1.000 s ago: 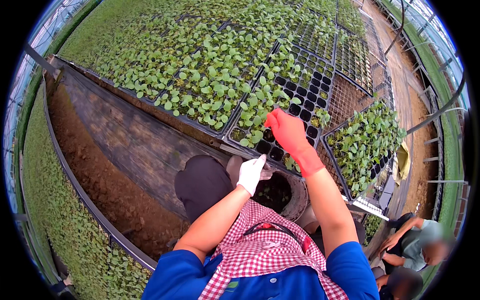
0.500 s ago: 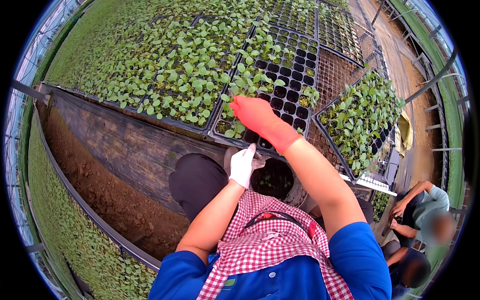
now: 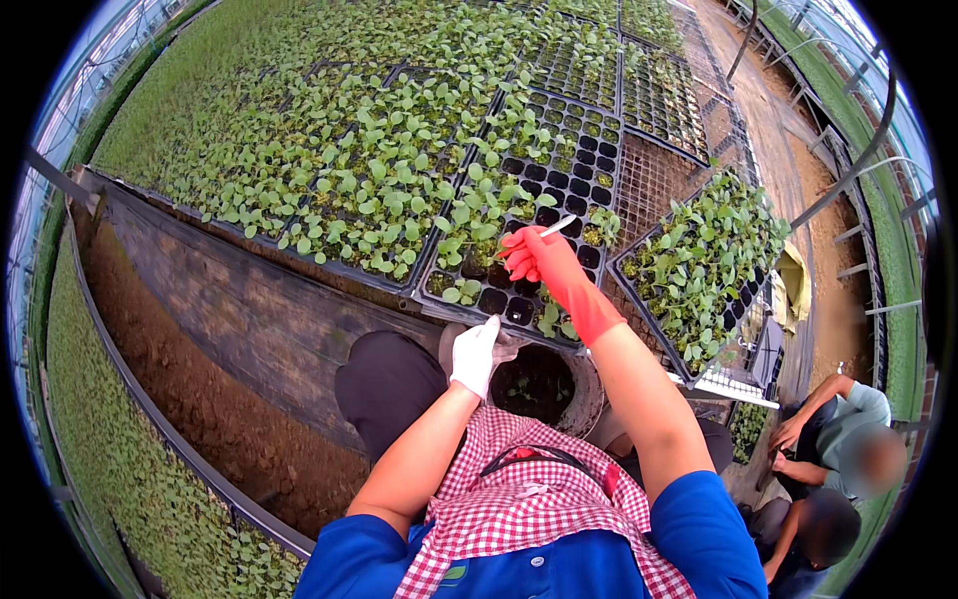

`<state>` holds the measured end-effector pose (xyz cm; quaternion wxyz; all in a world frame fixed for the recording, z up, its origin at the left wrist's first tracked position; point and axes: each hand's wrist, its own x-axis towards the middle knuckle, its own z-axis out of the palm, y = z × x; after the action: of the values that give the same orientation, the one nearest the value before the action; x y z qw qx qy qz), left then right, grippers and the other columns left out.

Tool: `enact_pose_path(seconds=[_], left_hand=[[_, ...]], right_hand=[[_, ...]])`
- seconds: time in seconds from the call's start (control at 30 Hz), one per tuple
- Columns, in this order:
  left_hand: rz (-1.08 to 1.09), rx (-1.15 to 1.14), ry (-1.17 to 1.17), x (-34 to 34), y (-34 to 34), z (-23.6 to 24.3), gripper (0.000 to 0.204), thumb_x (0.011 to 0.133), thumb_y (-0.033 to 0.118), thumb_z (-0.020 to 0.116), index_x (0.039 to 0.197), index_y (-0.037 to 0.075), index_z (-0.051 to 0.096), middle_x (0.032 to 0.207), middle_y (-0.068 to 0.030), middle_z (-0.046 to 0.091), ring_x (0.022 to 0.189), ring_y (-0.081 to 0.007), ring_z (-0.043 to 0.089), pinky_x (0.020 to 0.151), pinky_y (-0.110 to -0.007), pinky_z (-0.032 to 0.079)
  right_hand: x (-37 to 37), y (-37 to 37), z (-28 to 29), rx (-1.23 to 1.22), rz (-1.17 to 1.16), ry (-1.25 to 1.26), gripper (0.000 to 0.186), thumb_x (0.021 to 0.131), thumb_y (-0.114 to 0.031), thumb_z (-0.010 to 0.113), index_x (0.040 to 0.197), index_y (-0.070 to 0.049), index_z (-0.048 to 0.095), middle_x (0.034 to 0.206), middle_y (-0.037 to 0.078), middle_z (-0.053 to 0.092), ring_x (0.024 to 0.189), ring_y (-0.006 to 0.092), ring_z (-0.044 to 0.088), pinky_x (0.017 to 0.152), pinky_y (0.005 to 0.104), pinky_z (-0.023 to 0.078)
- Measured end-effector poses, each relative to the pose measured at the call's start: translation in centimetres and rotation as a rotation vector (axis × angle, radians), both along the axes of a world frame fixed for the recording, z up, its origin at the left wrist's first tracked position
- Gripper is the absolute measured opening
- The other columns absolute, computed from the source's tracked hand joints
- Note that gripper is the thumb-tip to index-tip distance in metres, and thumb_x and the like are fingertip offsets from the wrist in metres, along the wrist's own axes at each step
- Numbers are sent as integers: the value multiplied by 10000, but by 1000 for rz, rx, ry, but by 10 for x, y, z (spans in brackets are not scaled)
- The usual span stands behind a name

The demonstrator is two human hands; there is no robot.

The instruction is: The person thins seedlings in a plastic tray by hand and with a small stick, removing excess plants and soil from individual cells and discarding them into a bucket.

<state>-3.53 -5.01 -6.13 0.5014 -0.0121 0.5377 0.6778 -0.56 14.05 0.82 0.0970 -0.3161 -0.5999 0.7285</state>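
My right hand (image 3: 547, 268), in a red rubber glove, is closed around a slim silvery tool (image 3: 559, 226) whose end sticks out past the thumb side. It hovers over a black plug tray (image 3: 519, 307) of small seedlings, where many cells hold no plant. My left hand (image 3: 477, 357), in a white glove, is closed at the tray's near edge; what its fingers hold, if anything, is hidden. Below that edge, between my knees, stands a round bucket (image 3: 589, 384) with dark soil and bits of green inside.
A second seedling tray (image 3: 699, 265) lies tilted at the right on a wire mesh bench (image 3: 649, 180). Dense seedling trays (image 3: 369, 170) spread left and beyond. Two people crouch at the lower right, one in a pale green sleeve (image 3: 866, 407). A yellow cloth (image 3: 793, 285) hangs beyond the tilted tray.
My right hand has lifted from the seedlings at the tray's left side and moved right, turning so the tool shows. The left hand stays by the near edge. The view has shifted slightly.
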Motion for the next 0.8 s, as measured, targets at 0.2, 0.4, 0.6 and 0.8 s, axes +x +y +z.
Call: enact_pose_path(seconds=[0.2, 0.4, 0.6, 0.8], left_hand=[[-103, -49, -84, 0, -10, 2, 532, 962, 422, 489, 774, -63, 598, 831, -252, 671, 683, -313, 687, 635, -374, 592], [-621, 346, 450, 49, -1, 73, 332, 985, 169, 472, 811, -55, 645, 873, -143, 690, 834, -195, 661, 791, -302, 524], [-947, 558, 1340, 118, 110, 144, 210, 850, 158, 575, 1008, 43, 654, 971, -149, 663, 899, -324, 635, 838, -394, 500], [-995, 647, 1991, 166, 222, 141, 263, 826, 182, 583, 1058, 76, 647, 1141, -90, 622, 1113, -311, 535, 965, -405, 419]], right_hand=[[61, 12, 45, -49, -102, 191, 371, 1027, -327, 377, 982, -48, 619, 755, 57, 670, 572, 111, 616, 477, 210, 396], [230, 63, 100, 235, -449, 234, 375, 1025, -340, 397, 1005, -29, 606, 781, 88, 683, 553, 101, 605, 442, 186, 368], [380, 119, 66, 434, -713, -17, 388, 1025, -346, 398, 986, -29, 620, 776, 74, 681, 520, 87, 581, 431, 189, 368], [404, 130, 40, 385, -753, -111, 376, 1021, -335, 413, 955, -27, 619, 762, 67, 674, 500, 87, 554, 435, 203, 392]])
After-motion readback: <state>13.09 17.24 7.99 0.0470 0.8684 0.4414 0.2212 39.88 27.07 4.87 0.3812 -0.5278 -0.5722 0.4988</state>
